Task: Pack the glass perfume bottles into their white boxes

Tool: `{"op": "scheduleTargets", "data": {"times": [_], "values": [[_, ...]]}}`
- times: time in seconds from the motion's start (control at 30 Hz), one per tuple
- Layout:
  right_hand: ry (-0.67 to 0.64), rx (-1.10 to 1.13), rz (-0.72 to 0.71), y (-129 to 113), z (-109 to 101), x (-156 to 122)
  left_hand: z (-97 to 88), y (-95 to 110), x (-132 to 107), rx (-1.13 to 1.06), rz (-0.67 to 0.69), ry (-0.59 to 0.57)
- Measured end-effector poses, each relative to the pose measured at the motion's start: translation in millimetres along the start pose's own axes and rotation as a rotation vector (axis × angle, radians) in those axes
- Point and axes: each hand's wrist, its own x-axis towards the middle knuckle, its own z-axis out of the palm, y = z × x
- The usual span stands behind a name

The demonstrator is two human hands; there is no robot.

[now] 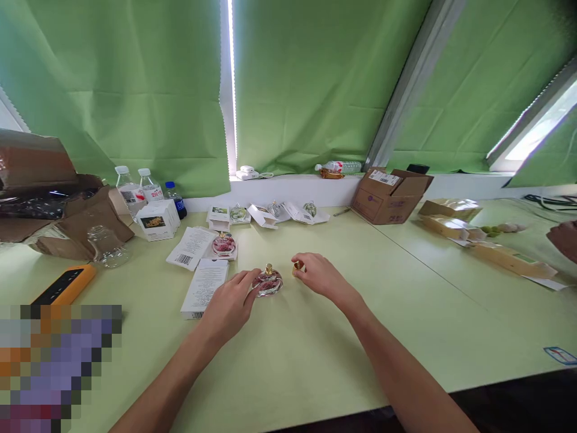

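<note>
Two small things are being handled on the desk (315, 355): a round pink perfume bottle (267, 282) is being touched by the loosely curled left hand (229, 307), and a small gold cap (297, 267) is being pinched by the right hand (322, 276), just beside the bottle.

A pixelated patch (54, 367) blurs the lower left corner, so whatever lies there cannot be made out. The right hand (322, 278) partly covers a small gold piece (296, 269), its shape unclear. The left forearm (157, 391) and right forearm (406, 379) run off the bottom edge. A brown object (561, 240) is cut off at the right edge, and the printing on the white leaflet (192, 248) is too small to read.
</note>
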Motion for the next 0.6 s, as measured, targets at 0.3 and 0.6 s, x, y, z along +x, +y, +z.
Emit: {"op": "scheduleTargets", "data": {"times": [0.3,0.6], "values": [[-0.064,0.11,-0.056,-8,-5,-2,-0.8,1,0,-0.01,0.013,0.015],[-0.112,0.423,-0.082,-12,-9,-3,-1.8,1,0,-0.016,0.02,0.003]]}}
